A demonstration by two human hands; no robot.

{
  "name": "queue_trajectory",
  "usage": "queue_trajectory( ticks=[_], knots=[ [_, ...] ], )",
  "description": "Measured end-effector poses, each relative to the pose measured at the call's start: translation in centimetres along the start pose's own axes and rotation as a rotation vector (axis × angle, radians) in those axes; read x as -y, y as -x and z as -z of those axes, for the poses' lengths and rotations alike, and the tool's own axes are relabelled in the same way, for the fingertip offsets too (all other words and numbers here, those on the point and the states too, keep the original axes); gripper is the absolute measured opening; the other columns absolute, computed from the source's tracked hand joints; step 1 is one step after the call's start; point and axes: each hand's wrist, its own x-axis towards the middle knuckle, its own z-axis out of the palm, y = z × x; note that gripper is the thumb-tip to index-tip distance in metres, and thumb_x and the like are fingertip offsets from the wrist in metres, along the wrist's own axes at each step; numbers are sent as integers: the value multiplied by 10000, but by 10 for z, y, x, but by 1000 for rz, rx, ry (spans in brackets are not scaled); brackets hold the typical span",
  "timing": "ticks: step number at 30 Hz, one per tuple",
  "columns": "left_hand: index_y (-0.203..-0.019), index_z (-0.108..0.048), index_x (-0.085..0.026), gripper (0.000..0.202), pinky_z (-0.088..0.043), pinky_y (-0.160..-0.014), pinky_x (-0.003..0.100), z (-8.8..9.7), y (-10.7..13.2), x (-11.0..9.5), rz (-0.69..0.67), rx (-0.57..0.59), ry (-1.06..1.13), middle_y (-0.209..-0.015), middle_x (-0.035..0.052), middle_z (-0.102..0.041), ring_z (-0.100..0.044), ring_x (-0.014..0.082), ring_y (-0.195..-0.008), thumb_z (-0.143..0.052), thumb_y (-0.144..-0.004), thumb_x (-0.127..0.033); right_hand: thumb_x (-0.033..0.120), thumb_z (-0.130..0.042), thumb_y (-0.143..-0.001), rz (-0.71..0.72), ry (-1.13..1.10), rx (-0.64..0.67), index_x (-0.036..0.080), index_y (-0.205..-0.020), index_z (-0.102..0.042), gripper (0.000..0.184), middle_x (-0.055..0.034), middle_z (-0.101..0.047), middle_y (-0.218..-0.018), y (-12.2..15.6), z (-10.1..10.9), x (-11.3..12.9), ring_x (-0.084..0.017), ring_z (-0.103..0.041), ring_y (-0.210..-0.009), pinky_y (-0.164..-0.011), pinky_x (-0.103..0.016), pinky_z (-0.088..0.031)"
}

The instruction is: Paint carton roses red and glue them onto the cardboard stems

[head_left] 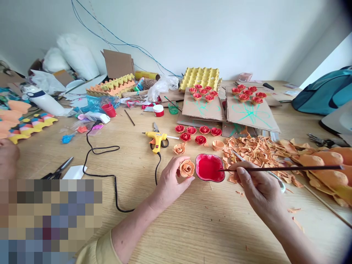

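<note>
The left hand (171, 176) pinches an orange flower (187, 168) over the counter (220, 231), just left of a bowl (210, 156), while the right hand (257, 185) grips a long brush (297, 168) lying crosswise, pointing left into red paint (206, 168).

Flower (187, 168) left of bowl (211, 157), scraps (255, 148) right

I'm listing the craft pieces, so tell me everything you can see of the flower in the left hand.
The flower is rose-shaped and orange, with overlapping, curled petals wound around a tight centre. The petals look like thin, matt pulp, with no red paint showing. Its open face is turned toward the camera. The left hand holds it by the sides between thumb and fingers, just left of the bowl of red paint. Its underside is hidden.
</note>
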Motion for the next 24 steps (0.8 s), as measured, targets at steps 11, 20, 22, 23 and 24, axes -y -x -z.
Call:
queue_trajectory(
  ticks=[11, 20, 22, 23, 24],
  knots=[
    [-1234, -564, -242, 494, -576, -794, 290, 2, 0, -3, 1, 3, 12, -1136, 61, -701, -691, 194, -945, -741, -790, -117, 294, -488, -1036, 98, -18, 19, 226, -890, -656, 233, 11, -652, -685, 4, 0, 7, -123, -590, -514, -503, -243, -446],
    [-1273, -557, -241, 517, -563, -809, 286, 3, 1, 0, 13, -1, 35, -1165, 65, -709, -694, 196, -978, -741, -807, -115, 293, -498, -1035, 62, -82, -12, 238, -1003, -664, 178, -12, -633, -727, 11, 7, 7, -152, -605, -587, -523, -266, -467],
    [-1281, -555, -240, 516, -562, -804, 287, 4, 1, -1, 2, 7, 21, -1186, 73, -703, -689, 202, -989, -734, -813, -117, 297, -490, -1038, 47, -137, -58, 229, -1035, -656, 179, -26, -629, -761, 11, 9, 12, -160, -602, -609, -568, -290, -497],
    [-1285, -553, -236, 517, -560, -793, 284, 4, 1, -2, -8, 10, 14, -1191, 75, -699, -686, 200, -978, -729, -814, -114, 298, -488, -1040, 51, -160, -59, 229, -1052, -654, 181, -29, -627, -779, 12, 9, 14, -160, -602, -626, -591, -294, -508],
    [-1290, -551, -234, 517, -556, -776, 279, 5, 1, -3, -21, 13, 8, -1189, 76, -695, -681, 193, -954, -721, -817, -110, 295, -487, -1041, 59, -178, -41, 232, -1069, -653, 180, -29, -628, -796, 12, 9, 16, -158, -606, -646, -608, -290, -513]
  ],
)
